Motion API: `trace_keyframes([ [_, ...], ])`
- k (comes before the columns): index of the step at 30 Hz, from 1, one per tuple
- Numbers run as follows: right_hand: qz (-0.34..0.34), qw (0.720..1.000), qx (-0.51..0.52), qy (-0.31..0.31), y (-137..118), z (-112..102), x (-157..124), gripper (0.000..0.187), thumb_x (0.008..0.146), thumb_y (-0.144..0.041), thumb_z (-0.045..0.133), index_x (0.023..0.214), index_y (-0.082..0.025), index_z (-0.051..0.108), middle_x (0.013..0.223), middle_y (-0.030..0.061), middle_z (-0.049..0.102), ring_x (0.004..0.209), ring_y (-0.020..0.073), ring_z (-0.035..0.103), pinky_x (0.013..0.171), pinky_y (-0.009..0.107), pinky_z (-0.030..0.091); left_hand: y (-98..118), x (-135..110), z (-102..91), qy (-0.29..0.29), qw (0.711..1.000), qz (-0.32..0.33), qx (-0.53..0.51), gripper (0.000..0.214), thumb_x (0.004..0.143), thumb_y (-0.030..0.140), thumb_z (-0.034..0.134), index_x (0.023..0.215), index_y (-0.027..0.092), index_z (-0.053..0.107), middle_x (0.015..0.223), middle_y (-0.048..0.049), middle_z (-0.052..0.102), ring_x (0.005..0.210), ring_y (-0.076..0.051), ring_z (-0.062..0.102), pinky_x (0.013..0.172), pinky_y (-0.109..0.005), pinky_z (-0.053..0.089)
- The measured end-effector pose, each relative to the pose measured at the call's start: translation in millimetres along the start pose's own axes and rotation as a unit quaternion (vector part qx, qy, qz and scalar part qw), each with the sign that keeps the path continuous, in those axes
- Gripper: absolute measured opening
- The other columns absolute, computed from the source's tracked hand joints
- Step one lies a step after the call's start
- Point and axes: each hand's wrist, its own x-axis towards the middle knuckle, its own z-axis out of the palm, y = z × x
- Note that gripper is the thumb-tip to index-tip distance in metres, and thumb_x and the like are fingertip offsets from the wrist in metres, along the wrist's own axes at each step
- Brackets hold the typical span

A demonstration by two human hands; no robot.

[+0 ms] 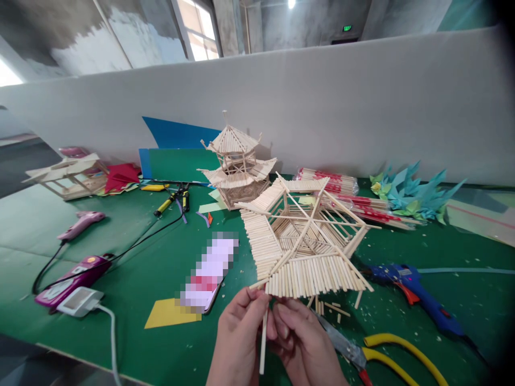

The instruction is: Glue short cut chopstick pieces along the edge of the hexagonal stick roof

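My left hand [240,327] is closed in a pinch at the near-left corner of a wooden-stick pavilion model [316,276]. A thin wooden stick [263,346] points down from beneath its thumb. Beside it, my right hand [300,335] has its fingers curled together under the roof edge; whatever they hold is hidden. The model's near and left roof sides are covered in close rows of sticks, while other parts show a bare frame. Yellow-handled cutters [350,348] lie right of my right hand, near short cut stick pieces [337,309].
A finished-looking stick pagoda [235,174] stands behind. A blue glue gun [418,300] lies right. Leftward are a phone [209,273], yellow paper [163,313], a purple power strip [74,281], a pink glue gun [82,224] and cables. Packed sticks [362,202] and blue paper leaves [418,193] sit behind right.
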Motion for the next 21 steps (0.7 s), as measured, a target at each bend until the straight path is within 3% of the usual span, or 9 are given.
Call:
trace_keyframes([
  [6,0.006,1.0,-0.001,-0.005,2,-2,-1,0.025,0.06,-0.03,0.071,0.053,-0.016,0.052,0.042,-0.0072,0.043,0.039,0.0034,0.03,0.041,0.017,0.021,1,-1,-2.5,0.002,1.0,-0.004,-0.001,0.016,0.072,0.022,0.058,0.059,0.018,0.052,0.035,0.0057,0.049,0.036,-0.011,0.047,0.04,-0.022,0.037],
  [10,0.028,1.0,-0.015,-0.002,2,-11,-12,0.03,0.064,-0.036,0.069,0.085,-0.017,0.057,0.042,-0.0096,0.044,0.036,0.002,0.024,0.038,0.016,0.017,-2,-6,-14.8,0.018,0.999,-0.003,0.033,0.017,0.07,0.026,0.062,0.059,0.018,0.053,0.036,0.0057,0.051,0.036,-0.009,0.044,0.04,-0.019,0.035],
  [14,-0.005,0.985,-0.169,0.022,-5,-32,-38,0.031,0.067,-0.044,0.065,0.081,-0.017,0.056,0.044,-0.0088,0.042,0.035,0.0025,0.026,0.038,0.017,0.021,-8,-12,-27.9,0.034,0.995,0.001,0.097,0.019,0.063,0.03,0.069,0.061,0.016,0.057,0.036,0.0058,0.051,0.038,-0.006,0.041,0.041,-0.015,0.032],
  [16,-0.08,0.946,-0.301,0.088,-14,-51,-55,0.031,0.067,-0.046,0.064,0.08,-0.018,0.058,0.05,-0.0054,0.048,0.04,0.0053,0.037,0.04,0.019,0.028,-13,-14,-30.7,0.023,0.992,0.002,0.123,0.02,0.061,0.031,0.071,0.061,0.015,0.06,0.037,0.0054,0.051,0.04,-0.006,0.042,0.042,-0.015,0.032],
  [17,-0.119,0.912,-0.369,0.136,-20,-62,-63,0.03,0.068,-0.045,0.062,0.083,-0.019,0.059,0.055,-0.0031,0.052,0.044,0.0078,0.044,0.043,0.02,0.033,-16,-15,-31.0,0.015,0.991,0.003,0.136,0.02,0.061,0.032,0.072,0.062,0.015,0.061,0.038,0.0049,0.052,0.041,-0.007,0.043,0.043,-0.015,0.033],
  [19,-0.176,0.817,-0.5,0.228,-35,-90,-80,0.029,0.074,-0.044,0.055,0.092,-0.021,0.057,0.068,0.0012,0.06,0.057,0.0139,0.055,0.055,0.024,0.043,-23,-15,-29.6,-0.009,0.987,0.006,0.159,0.019,0.062,0.032,0.071,0.065,0.015,0.064,0.042,0.0037,0.054,0.043,-0.008,0.045,0.044,-0.017,0.035],
  [21,-0.197,0.698,-0.642,0.25,-50,-118,-93,0.026,0.077,-0.038,0.052,0.096,-0.022,0.055,0.081,0.0048,0.063,0.071,0.0182,0.06,0.064,0.028,0.047,-29,-14,-26.4,-0.033,0.984,0.012,0.173,0.018,0.063,0.032,0.07,0.068,0.016,0.065,0.046,0.0031,0.055,0.043,-0.009,0.047,0.045,-0.019,0.037],
])
